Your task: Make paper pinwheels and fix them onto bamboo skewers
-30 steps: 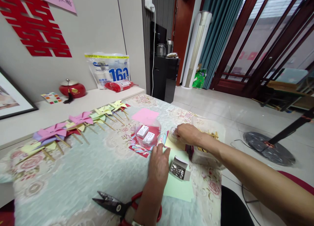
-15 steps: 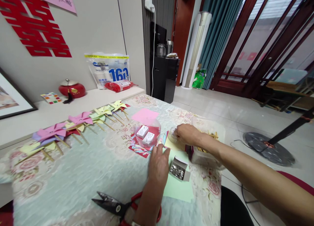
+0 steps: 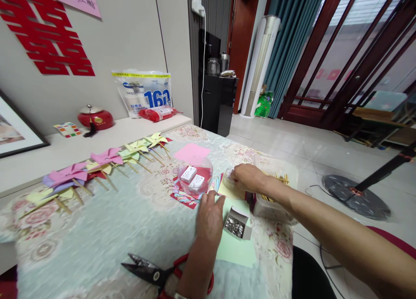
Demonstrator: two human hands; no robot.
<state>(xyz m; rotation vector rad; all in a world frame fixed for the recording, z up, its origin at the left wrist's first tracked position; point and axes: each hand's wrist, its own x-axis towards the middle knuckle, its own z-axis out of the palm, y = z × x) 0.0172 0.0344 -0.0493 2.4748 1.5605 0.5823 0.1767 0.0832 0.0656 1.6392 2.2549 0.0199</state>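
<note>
My left hand [image 3: 210,219] rests at the left edge of the light green paper [image 3: 237,253], palm down, with its fingers stretched out and slightly apart. An open small box of metal pins [image 3: 235,225] sits on that paper, just right of it. Farther out, my right hand [image 3: 248,176] curls its fingers on a clear round object [image 3: 229,177] above the pale yellow paper [image 3: 231,191]; its kind is not plain. Red-handled scissors [image 3: 152,271] lie with blades parted, partly under my left forearm. A clear round tub [image 3: 204,184] holding two small white boxes stands left of my hands.
Paper pinwheels [image 3: 105,158] on sticks line the table's left side. A plastic container of sticks [image 3: 276,212] stands at the right edge, beneath my right forearm. Pink paper [image 3: 192,151] lies at the back. The flowered tablecloth [image 3: 107,221] covers the table.
</note>
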